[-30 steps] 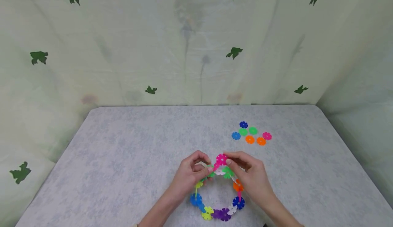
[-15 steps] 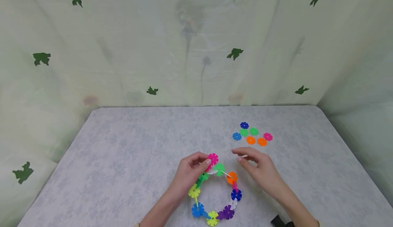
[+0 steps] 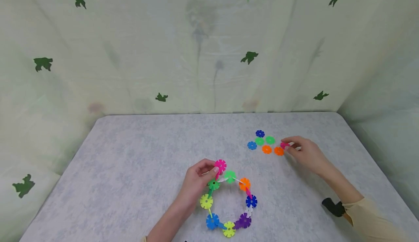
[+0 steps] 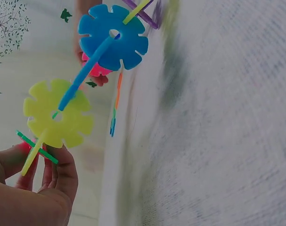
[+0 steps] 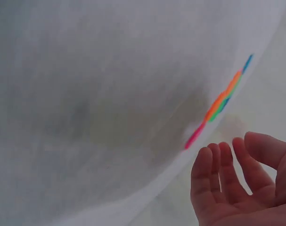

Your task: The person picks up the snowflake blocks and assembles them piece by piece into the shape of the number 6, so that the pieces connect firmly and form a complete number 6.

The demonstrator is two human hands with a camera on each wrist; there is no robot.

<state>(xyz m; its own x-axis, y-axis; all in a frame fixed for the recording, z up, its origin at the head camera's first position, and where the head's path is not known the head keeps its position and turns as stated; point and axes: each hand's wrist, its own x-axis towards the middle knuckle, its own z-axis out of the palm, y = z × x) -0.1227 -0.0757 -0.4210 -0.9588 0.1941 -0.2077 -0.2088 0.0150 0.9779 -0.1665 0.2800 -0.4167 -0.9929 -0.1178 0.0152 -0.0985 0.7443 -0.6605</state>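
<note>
A ring of interlocking plastic snowflake discs in several colours lies in front of me. My left hand pinches a pink snowflake disc fixed on the ring's far left part. From the left wrist, the ring's blue disc and yellow disc show raised off the table beside the fingers. Out to the right, my right hand has thumb and fingertips at a loose pink disc, partly covering it. The right wrist view shows this hand's curved fingers near the loose discs.
Loose discs lie at the far right: a dark blue one, a light blue one, two green ones and two orange ones. A patterned cloth rises behind the grey table.
My right hand has let go of the ring's top and moved right to the loose pink disc. My left hand keeps its pinch and has shifted slightly left with the ring.
</note>
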